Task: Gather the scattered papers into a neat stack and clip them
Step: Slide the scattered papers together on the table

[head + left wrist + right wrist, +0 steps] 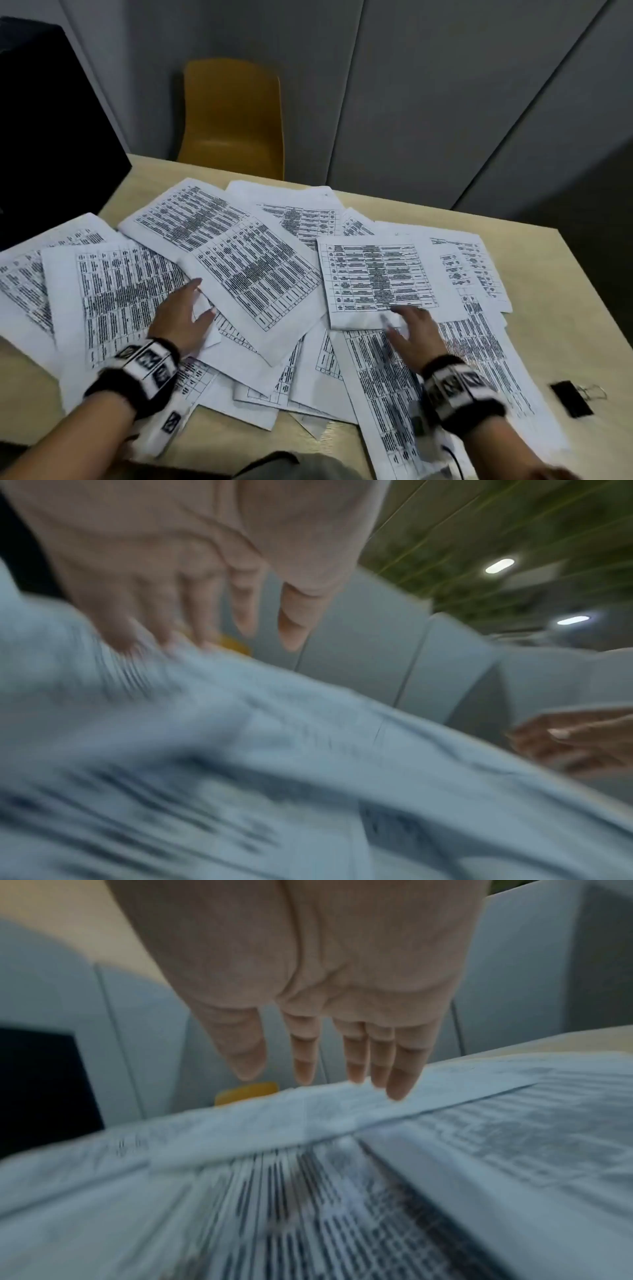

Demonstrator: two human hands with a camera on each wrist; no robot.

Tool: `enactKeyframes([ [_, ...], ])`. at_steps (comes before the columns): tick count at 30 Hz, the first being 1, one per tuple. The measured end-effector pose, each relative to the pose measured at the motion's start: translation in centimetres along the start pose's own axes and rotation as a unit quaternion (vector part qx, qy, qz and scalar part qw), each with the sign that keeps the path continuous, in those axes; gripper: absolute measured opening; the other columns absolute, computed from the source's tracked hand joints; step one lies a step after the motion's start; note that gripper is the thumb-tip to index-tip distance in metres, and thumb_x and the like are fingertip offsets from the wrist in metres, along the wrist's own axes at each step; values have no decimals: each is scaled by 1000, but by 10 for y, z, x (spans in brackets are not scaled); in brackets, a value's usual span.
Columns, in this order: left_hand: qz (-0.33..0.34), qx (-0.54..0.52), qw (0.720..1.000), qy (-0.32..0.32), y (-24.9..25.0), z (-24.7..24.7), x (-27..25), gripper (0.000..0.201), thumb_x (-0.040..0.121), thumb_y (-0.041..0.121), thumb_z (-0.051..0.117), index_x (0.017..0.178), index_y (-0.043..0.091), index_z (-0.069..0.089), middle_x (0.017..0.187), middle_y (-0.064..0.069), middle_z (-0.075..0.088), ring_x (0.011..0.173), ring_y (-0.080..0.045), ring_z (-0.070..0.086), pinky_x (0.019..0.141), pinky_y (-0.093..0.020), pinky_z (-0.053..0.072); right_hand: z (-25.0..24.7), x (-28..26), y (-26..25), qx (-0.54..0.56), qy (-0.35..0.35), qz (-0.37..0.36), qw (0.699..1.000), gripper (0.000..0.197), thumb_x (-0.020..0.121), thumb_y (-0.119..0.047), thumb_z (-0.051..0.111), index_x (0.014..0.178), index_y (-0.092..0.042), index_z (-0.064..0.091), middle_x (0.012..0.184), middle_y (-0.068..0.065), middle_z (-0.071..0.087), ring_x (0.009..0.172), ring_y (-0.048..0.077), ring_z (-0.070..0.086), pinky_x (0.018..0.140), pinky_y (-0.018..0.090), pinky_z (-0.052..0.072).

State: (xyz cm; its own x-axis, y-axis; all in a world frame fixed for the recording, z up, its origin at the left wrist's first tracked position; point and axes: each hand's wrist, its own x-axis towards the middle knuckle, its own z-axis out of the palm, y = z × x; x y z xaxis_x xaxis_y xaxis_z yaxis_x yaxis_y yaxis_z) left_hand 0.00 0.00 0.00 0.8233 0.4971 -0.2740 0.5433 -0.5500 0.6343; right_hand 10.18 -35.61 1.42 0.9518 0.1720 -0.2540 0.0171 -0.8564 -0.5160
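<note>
Several printed sheets of paper (253, 274) lie scattered and overlapping across a light wooden table (565, 308). My left hand (185, 315) lies flat on the sheets left of centre, fingers straight, its thumb at the edge of a slanted sheet. In the blurred left wrist view the left hand (192, 601) touches paper (274, 750) with its fingertips. My right hand (411, 325) reaches with straight fingers onto the near edge of a sheet right of centre; in the right wrist view its fingers (377, 1058) hang over the paper (342, 1177). A black binder clip (572, 399) lies on the table at the right.
A yellow chair (233, 116) stands behind the table's far edge. A black object (51, 130) stands at the far left corner. Grey wall panels (445, 85) rise behind. Bare tabletop shows at the right around the clip and along the near left edge.
</note>
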Motion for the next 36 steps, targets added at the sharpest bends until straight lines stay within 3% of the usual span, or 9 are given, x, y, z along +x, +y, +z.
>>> enactKeyframes([
  [4,-72,232,960,-136,17,37,1,78,85,69,24,145,37,-15,156,-9,-22,142,-39,-16,112,-60,-1,35,18,-27,-168,-119,-9,979,61,92,-54,35,146,-37,10,157,12,-9,145,34,-4,115,51,9],
  [10,19,329,922,-201,8,50,-10,78,83,73,19,143,41,-18,152,-9,-32,140,-37,-25,112,-58,-7,47,10,-6,-221,-176,-101,954,74,79,-74,29,144,-46,10,158,3,-15,145,27,-13,116,46,-4],
  [14,73,221,962,-140,-6,34,-14,76,85,63,36,149,31,8,158,-9,-2,145,-34,2,114,-52,8,28,4,5,-142,-136,-112,974,82,62,-86,22,133,-49,38,158,-4,1,146,24,1,116,46,0],
  [18,-40,-49,996,70,16,31,-4,70,80,24,69,139,15,32,136,-16,48,119,-36,48,95,-48,44,29,13,10,-159,-76,65,982,71,83,-70,31,145,-43,11,157,15,-7,144,36,-4,116,55,3],
  [21,-134,-231,961,69,41,39,3,69,83,13,64,140,19,26,125,-12,55,101,-30,55,74,-36,48,44,12,-5,-185,-133,18,974,67,85,-68,33,142,-53,2,155,15,-20,142,38,-17,113,53,-8],
  [26,-177,-227,956,48,41,42,12,75,80,2,64,142,16,23,129,-16,56,107,-35,57,94,-42,45,51,3,-24,-116,-141,-81,980,75,75,-77,35,142,-48,20,158,11,-2,145,31,2,115,48,4],
  [30,-142,-151,978,-34,31,25,7,46,83,6,63,127,5,49,125,-16,60,98,-27,56,86,-35,43,15,24,9,-32,72,66,995,77,79,-55,56,142,-18,34,150,24,24,139,36,22,114,46,23],
  [33,-123,-131,981,-76,21,16,0,42,88,12,58,129,8,51,127,-14,59,102,-25,55,89,-36,40,-21,37,50,-159,11,194,968,102,70,-63,65,148,-25,11,156,18,12,143,36,12,115,51,19],
  [36,-120,-137,981,-68,18,18,-5,38,91,14,55,128,8,52,127,-13,59,100,-23,52,93,-39,39,-34,38,70,-190,-38,186,963,110,65,-70,64,148,-28,4,154,15,19,139,36,24,111,53,28],
])
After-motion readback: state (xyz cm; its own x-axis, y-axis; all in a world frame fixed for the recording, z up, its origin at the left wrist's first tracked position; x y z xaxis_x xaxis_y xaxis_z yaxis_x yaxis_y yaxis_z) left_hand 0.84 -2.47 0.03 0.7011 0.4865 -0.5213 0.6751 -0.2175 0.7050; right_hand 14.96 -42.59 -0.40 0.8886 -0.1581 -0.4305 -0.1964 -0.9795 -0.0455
